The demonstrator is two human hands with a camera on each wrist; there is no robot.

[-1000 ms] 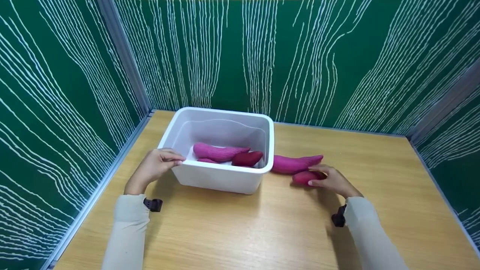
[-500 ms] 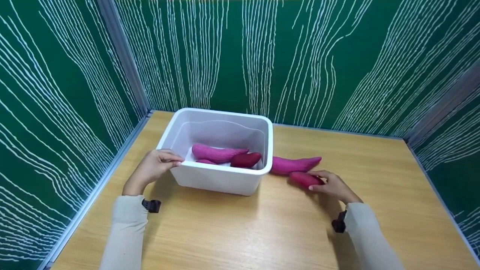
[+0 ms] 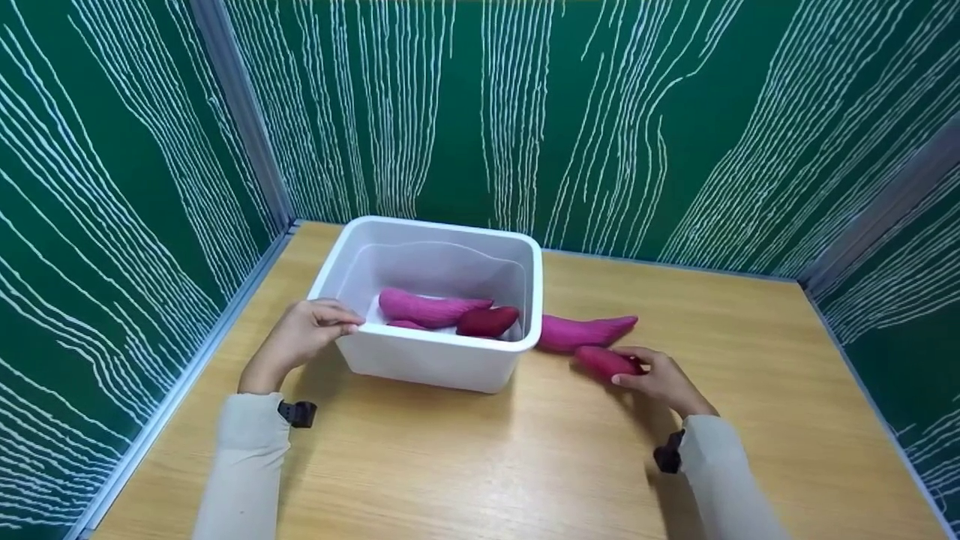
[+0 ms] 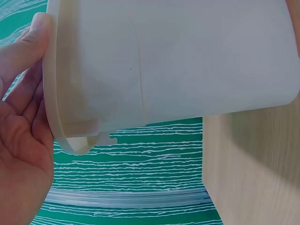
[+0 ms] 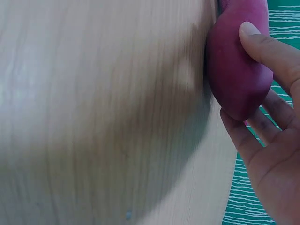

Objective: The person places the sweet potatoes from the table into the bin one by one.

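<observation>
Tuber [image 3: 600, 362] newly aslant, end in right hand [image 3: 666, 381]

The yellowish-brown wooden table [image 3: 450, 472] offers free room between the hands, in front of the white rectangular plastic tub [image 3: 427, 366]. The tub's right wall bars a low path from the right hand [image 3: 664, 380]; its mouth is open above, except where the left hand [image 3: 300, 337] pinches the front-left rim. A long, tapered magenta root [image 3: 589, 332] blocks the far side of the right hand's crimson oval root [image 3: 601, 362].
</observation>
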